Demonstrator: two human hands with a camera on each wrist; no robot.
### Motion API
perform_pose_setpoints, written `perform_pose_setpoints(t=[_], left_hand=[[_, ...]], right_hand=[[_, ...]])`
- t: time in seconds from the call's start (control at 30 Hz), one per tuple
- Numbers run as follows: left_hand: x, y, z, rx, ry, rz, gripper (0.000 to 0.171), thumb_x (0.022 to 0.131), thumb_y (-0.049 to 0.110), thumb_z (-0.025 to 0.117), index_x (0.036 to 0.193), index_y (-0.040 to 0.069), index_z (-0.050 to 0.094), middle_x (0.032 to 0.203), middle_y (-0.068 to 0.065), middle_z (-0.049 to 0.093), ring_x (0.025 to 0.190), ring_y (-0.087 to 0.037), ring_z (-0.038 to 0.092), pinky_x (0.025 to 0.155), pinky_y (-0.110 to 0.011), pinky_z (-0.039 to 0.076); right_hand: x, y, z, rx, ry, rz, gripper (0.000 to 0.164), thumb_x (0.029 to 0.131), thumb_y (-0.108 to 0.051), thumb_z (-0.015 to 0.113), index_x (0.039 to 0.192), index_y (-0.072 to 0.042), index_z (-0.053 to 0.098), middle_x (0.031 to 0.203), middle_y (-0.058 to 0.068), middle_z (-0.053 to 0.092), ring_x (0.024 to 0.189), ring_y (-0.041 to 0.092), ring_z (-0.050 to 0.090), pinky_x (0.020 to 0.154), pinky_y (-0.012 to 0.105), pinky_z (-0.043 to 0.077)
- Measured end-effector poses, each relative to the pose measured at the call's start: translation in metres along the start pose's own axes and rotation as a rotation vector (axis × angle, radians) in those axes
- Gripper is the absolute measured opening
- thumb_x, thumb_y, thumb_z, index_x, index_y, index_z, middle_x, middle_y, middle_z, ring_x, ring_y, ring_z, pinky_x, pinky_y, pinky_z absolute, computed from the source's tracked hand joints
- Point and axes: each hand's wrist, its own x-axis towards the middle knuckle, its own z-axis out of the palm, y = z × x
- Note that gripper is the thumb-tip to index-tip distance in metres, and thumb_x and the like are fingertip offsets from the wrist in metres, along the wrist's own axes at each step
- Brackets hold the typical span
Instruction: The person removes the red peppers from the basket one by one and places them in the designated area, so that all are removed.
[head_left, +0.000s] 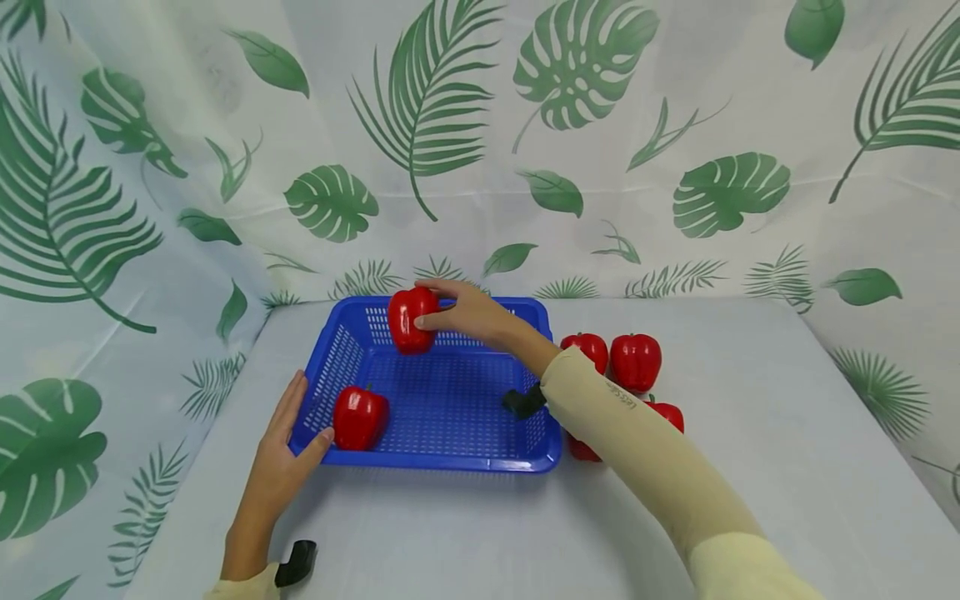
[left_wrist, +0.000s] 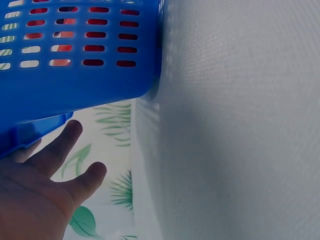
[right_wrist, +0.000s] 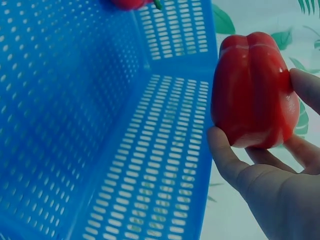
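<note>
My right hand [head_left: 468, 315] grips a red bell pepper [head_left: 410, 321] between thumb and fingers, above the back part of a blue plastic basket [head_left: 442, 461]. In the right wrist view the held bell pepper [right_wrist: 252, 90] appears beside the basket's slotted wall [right_wrist: 165, 145]. A second red bell pepper [head_left: 360, 418] lies inside the basket at its front left corner. At that same corner my left hand [head_left: 279, 462] rests along the rim, thumb and fingers extended. The left wrist view shows those spread fingers [left_wrist: 87, 182] by the basket's outer wall [left_wrist: 75, 90].
Several more red bell peppers [head_left: 636, 363] sit on the white table [head_left: 780, 467] right of the basket, some partly hidden behind my right forearm. Dark wrist camera pieces [head_left: 297, 563] show by both sleeves. A leaf-patterned curtain [head_left: 480, 200] hangs behind and at the sides.
</note>
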Motion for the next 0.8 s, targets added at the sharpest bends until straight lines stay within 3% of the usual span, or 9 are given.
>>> perform_pose_setpoints(t=[0.4,0.8], left_hand=[[-0.001,0.000,0.000,0.011,0.008,0.006,0.085,0.100,0.029,0.069,0.172,0.012,0.025,0.177,-0.013,0.019,0.161,-0.044,0.017,0.112,-0.082,0.027],[-0.002,0.002,0.001,0.004,0.008,0.001,0.086,0.099,0.028,0.069,0.172,0.012,0.025,0.177,-0.013,0.019,0.161,-0.043,0.017,0.113,-0.082,0.026]], right_hand=[[-0.014,0.001,-0.018,-0.021,0.023,-0.013,0.074,0.095,-0.022,0.078,0.163,-0.015,0.049,0.156,0.013,0.053,0.139,0.035,0.053,0.100,0.046,0.059],[-0.032,0.007,-0.040,-0.011,0.056,-0.022,0.075,0.095,-0.023,0.077,0.163,-0.012,0.047,0.156,0.014,0.054,0.141,0.035,0.051,0.102,0.049,0.058]])
